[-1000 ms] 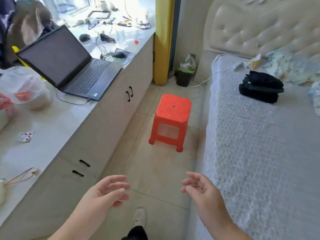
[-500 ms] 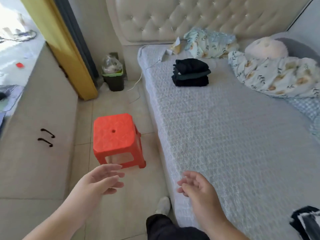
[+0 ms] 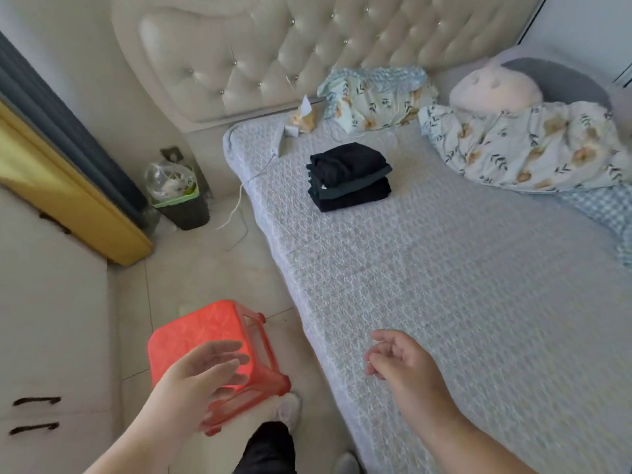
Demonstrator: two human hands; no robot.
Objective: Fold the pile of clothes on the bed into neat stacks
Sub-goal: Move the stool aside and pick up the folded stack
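A neat stack of folded dark clothes point(image 3: 349, 176) lies on the grey quilted bed point(image 3: 461, 302), near its head end. My left hand point(image 3: 201, 374) hovers over the floor beside the bed, in front of a red stool, fingers relaxed and holding nothing. My right hand point(image 3: 403, 364) hangs over the bed's near left edge with loosely curled fingers, also holding nothing. Both hands are far from the stack.
A red plastic stool point(image 3: 212, 340) stands on the tiled floor left of the bed. A floral pillow point(image 3: 372, 97), a floral blanket point(image 3: 526, 145) and a plush toy point(image 3: 496, 87) lie at the headboard. A small bin point(image 3: 178, 196) sits by the wall. Cabinets point(image 3: 51, 336) line the left.
My view has swung right, from the desk and floor towards the bed. Both hands stay raised and hold nothing; the right hand now hangs over the bed's edge.
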